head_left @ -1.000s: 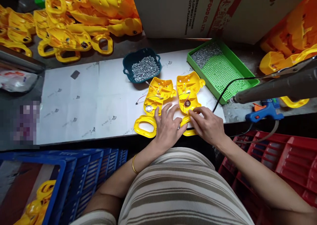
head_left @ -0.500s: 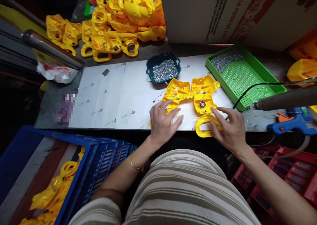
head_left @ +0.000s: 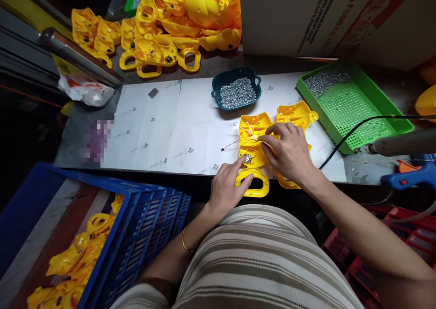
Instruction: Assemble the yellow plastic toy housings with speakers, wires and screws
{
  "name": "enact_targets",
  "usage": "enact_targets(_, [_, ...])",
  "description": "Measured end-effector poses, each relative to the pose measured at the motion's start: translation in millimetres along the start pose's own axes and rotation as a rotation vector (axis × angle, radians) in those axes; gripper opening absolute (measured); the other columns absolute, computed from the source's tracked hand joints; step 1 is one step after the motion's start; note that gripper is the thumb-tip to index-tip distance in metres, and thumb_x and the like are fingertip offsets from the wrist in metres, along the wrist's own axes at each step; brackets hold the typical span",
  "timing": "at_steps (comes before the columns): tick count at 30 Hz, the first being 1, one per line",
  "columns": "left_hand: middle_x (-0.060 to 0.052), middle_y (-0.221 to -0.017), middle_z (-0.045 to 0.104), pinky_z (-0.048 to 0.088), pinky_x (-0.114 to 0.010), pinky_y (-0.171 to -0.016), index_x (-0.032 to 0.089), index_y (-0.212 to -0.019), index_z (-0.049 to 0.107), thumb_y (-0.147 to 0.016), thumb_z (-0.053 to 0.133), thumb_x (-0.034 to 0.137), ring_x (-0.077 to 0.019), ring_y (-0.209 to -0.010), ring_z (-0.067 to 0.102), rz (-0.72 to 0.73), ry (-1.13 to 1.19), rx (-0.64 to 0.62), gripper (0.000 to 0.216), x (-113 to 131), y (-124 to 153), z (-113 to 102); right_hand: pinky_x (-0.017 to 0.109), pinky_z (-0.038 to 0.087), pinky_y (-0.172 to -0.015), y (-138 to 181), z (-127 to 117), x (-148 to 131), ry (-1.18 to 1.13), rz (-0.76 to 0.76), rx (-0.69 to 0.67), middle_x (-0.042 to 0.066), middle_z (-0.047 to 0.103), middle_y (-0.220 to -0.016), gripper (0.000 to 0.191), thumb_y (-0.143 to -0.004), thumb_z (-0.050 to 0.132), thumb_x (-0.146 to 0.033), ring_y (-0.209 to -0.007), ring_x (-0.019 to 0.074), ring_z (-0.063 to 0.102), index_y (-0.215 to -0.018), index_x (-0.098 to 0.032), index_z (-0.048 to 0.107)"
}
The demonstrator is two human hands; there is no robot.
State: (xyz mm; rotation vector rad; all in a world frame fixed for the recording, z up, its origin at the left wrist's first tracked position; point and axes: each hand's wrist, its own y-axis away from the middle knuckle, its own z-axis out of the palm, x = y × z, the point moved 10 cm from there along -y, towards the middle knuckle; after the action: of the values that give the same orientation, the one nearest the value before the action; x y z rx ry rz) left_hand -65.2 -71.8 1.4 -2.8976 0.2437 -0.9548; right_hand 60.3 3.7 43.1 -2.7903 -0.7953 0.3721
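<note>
Two yellow plastic shell halves lie side by side on the white sheet (head_left: pixel 170 132). My left hand (head_left: pixel 226 186) grips the handle loop of the left shell (head_left: pixel 252 136), its index finger touching the small round speaker. My right hand (head_left: pixel 289 152) reaches across the right shell (head_left: pixel 297 113) and pinches thin wires on the left shell. A red wire trails off to the left of it.
A dark teal bowl of screws (head_left: pixel 237 91) and a green tray (head_left: pixel 354 107) with screws stand behind. Yellow shells are piled at the back (head_left: pixel 160 32) and in a blue crate (head_left: pixel 102 236). Cardboard box (head_left: pixel 323 14), blue glue gun (head_left: pixel 408 177), red crates (head_left: pixel 408 241) at right.
My right hand moved left from the right shell's handle onto the left shell's wires. My left hand shifted to the left shell's handle. The view swung a little to the left.
</note>
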Motion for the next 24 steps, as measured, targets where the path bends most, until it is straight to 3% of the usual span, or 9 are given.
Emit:
enact_targets(5, [-0.004, -0.103, 0.073, 0.056, -0.029, -0.084, 0.021, -0.135, 0.047, -0.087, 0.063, 0.023, -0.0158, -0.088, 0.069, -0.067, 0.185, -0.037, 0.051, -10.1, 0.6, 3.7, 0.036, 0.027, -0.074, 18.4, 12.4, -19.0, -0.047, 0.009, -0.14, 0.01, 0.064, -0.099, 0.028, -0.095, 0.047, -0.031, -0.089, 0.0236, 0.047, -0.101, -0.021, 0.072])
enact_targets(11, [-0.003, -0.101, 0.073, 0.056, -0.029, -0.082, 0.024, -0.143, 0.038, -0.088, 0.061, 0.018, -0.015, -0.088, 0.068, -0.022, 0.176, -0.007, 0.06, -10.5, -2.0, 7.6, 0.037, 0.024, -0.071, 21.0, 33.4, -36.2, -0.01, 0.04, -0.263, 0.011, 0.064, -0.1, 0.032, -0.097, 0.04, -0.031, -0.09, 0.0249, 0.048, -0.109, -0.019, 0.067])
enact_targets(17, [-0.004, -0.099, 0.073, 0.055, -0.028, -0.08, 0.022, -0.144, 0.037, -0.09, 0.057, 0.017, -0.0152, -0.089, 0.067, -0.011, 0.187, 0.012, 0.058, -10.3, -1.5, 10.4, 0.036, 0.028, -0.07, 19.3, 33.6, -28.5, -0.107, 0.131, -0.206, 0.01, 0.065, -0.098, 0.026, -0.095, 0.047, -0.033, -0.092, 0.0259, 0.052, -0.1, -0.02, 0.069])
enact_targets(22, [-0.004, -0.099, 0.072, 0.054, -0.022, -0.07, 0.023, -0.149, 0.029, -0.087, 0.06, 0.019, -0.0137, -0.086, 0.067, -0.085, 0.286, 0.003, 0.07, -17.1, -2.1, 9.3, 0.034, 0.039, -0.073, 19.2, 26.5, -16.1, -0.317, 0.187, -0.131, 0.007, 0.065, -0.09, 0.014, -0.089, 0.057, -0.029, -0.09, 0.0237, 0.056, -0.092, -0.021, 0.068])
enact_targets(24, [-0.005, -0.099, 0.071, 0.053, -0.023, -0.071, 0.021, -0.146, 0.037, -0.083, 0.066, 0.024, -0.0142, -0.086, 0.065, -0.124, 0.306, 0.058, 0.069, -21.2, -4.4, -0.4, 0.031, 0.041, -0.071, 21.1, 19.1, -10.9, -0.408, 0.213, -0.083, 0.005, 0.064, -0.088, 0.01, -0.088, 0.058, -0.027, -0.089, 0.0216, 0.059, -0.09, -0.021, 0.067])
